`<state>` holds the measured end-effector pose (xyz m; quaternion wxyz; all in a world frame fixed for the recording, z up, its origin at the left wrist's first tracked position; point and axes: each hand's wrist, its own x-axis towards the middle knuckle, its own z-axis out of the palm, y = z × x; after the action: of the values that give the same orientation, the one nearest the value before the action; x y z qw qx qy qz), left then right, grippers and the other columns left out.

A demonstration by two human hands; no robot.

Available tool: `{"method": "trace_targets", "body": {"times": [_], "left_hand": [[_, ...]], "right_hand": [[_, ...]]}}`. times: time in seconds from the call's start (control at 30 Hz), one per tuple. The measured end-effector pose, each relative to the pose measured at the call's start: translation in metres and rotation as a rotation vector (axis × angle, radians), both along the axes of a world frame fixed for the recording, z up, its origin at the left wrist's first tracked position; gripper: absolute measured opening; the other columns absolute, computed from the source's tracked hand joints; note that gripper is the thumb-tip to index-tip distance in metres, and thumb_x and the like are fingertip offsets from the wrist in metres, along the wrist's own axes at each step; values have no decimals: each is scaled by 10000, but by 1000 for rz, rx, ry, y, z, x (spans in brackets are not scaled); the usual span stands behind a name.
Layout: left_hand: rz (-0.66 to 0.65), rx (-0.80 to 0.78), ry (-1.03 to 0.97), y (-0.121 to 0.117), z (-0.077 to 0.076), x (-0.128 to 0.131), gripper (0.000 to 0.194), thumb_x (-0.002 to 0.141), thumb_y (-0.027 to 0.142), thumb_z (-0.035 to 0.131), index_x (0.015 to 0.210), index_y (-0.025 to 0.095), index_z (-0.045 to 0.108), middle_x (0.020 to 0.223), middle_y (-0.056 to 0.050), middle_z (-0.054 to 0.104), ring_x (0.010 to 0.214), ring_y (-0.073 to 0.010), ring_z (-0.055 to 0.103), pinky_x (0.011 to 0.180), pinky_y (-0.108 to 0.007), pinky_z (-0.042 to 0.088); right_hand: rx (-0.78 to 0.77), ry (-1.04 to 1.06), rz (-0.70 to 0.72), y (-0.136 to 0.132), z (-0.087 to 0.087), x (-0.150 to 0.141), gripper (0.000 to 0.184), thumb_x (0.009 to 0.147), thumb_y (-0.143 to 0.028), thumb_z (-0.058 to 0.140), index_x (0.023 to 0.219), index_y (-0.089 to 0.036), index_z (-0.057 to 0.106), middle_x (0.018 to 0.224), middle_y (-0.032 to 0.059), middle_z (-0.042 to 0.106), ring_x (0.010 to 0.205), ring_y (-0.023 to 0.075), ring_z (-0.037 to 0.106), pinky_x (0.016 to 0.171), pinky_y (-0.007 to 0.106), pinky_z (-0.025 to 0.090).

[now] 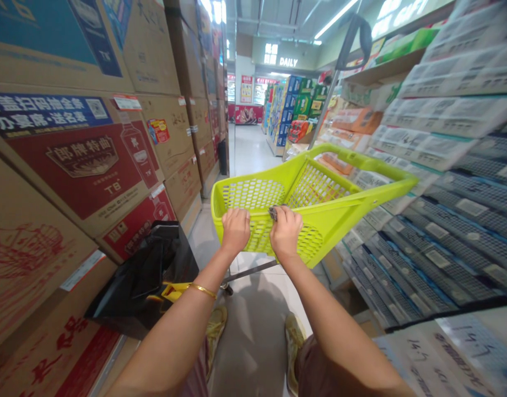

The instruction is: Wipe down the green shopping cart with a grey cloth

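A lime-green plastic shopping cart (348, 218) with perforated walls stands in front of me, turned at an angle in the aisle. My left hand (236, 227) is closed over the near rim of its basket. A short way to the right, my right hand (286, 229) grips the same rim. By the thumb of that hand shows a small dark, patterned thing (273, 213), too little of it visible to name. Under the basket runs a grey metal bar (253, 270), with a caster (227, 288) near its left end.
Stacked cardboard cartons (100, 165) line the left side. Against them rests a black bag (154, 270) with something yellow at it. On the right rise piles of packaged goods (439, 226). Shelves of blue and green packs (295, 107) stand farther down the tiled aisle (247, 143).
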<state>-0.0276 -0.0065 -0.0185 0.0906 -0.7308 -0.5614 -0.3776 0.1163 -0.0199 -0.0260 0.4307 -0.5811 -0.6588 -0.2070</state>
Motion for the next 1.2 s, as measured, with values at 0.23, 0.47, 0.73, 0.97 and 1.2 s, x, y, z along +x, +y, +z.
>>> {"method": "trace_targets", "body": {"times": [0.23,0.47,0.73,0.97,1.2], "left_hand": [[-23,-39,-19,0,1,-3,219,877,162,343,802,196,546,835,-61,600,848,-210,484,753,-341,333],[-39,-44,-6,2,3,-6,255,913,234,330,772,203,540,806,-49,602,828,-202,492,731,-333,325],[-65,-56,-36,6,5,-13,276,921,263,328,738,200,525,799,-40,601,822,-188,499,726,-321,326],[-8,-32,-46,6,8,-22,293,903,258,346,663,199,503,736,-41,594,779,-192,507,706,-329,334],[-141,43,62,-3,15,-3,237,872,169,336,849,188,571,858,-68,618,859,-211,516,810,-352,362]], "right_hand": [[-110,-91,161,-7,-2,-42,364,853,-159,418,1192,-205,543,1186,83,569,935,215,429,793,343,330],[-103,-288,100,-1,7,-15,350,859,-159,425,1183,-207,549,1139,94,589,889,223,435,751,355,325],[-105,-302,13,-7,21,5,312,801,-115,462,1082,-187,578,1032,100,600,862,238,426,721,357,307],[-122,-245,22,-11,20,-14,283,814,-114,472,1064,-185,584,1030,103,597,859,231,430,731,357,314],[-128,-275,59,-16,19,-27,289,870,-156,431,1118,-195,572,1065,92,598,876,218,439,747,351,323]]}}
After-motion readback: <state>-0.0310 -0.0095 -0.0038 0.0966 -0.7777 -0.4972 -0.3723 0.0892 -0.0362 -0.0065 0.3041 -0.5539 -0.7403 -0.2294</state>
